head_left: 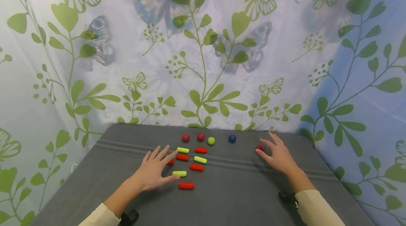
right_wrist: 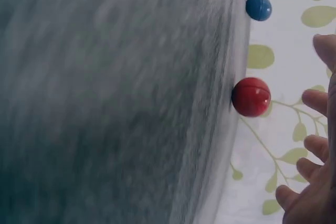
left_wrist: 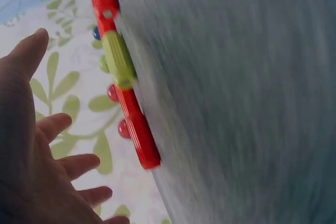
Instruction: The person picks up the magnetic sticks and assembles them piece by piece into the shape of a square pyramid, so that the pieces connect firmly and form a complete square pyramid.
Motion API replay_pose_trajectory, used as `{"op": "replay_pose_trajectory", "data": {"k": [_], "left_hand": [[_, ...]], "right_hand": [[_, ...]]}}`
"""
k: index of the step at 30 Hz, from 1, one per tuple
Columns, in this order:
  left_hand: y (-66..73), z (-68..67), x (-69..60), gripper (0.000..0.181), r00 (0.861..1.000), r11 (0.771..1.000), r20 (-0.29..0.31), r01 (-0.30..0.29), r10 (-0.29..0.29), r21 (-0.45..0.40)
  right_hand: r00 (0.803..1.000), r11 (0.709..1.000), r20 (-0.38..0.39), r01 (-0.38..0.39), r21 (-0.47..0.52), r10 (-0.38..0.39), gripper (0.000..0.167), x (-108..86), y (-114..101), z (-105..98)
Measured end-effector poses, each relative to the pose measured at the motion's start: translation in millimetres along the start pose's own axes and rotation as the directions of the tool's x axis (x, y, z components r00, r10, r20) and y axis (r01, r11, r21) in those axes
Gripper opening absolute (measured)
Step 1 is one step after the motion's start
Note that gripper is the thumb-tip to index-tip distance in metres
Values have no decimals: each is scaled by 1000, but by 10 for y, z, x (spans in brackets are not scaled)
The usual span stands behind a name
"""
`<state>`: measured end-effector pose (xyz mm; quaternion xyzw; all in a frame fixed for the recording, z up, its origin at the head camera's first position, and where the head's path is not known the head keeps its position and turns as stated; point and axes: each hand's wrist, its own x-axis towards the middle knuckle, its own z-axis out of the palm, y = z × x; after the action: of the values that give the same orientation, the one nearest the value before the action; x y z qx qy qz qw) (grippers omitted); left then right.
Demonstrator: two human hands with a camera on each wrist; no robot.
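Observation:
My left hand is spread above the left part of the grey table, over red and yellow-green ribbed cylinders; its thumb overlaps a yellow-green cylinder in the head view. Touching cannot be confirmed. In the left wrist view the fingers of the left hand are apart and hold nothing. My right hand hovers at the right with fingers spread, beside a red ball. The right wrist view shows that red ball apart from the fingers of the right hand.
Along the back of the grey table lie two red balls, a green ball and a blue ball. Several red cylinders lie near the left hand. A leaf-patterned curtain hangs behind.

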<state>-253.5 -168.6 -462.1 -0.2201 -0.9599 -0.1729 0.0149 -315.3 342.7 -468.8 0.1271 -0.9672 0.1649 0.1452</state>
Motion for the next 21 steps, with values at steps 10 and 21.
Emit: {"op": "replay_pose_trajectory", "data": {"k": [10, 21], "left_hand": [[247, 98, -91, 70, 992, 951, 5, -120, 127, -284], [430, 162, -105, 50, 982, 898, -2, -176, 191, -404]], "right_hand": [[998, 992, 53, -40, 123, 34, 70, 52, -30, 131], [990, 969, 68, -139, 205, 127, 73, 129, -54, 174]]}}
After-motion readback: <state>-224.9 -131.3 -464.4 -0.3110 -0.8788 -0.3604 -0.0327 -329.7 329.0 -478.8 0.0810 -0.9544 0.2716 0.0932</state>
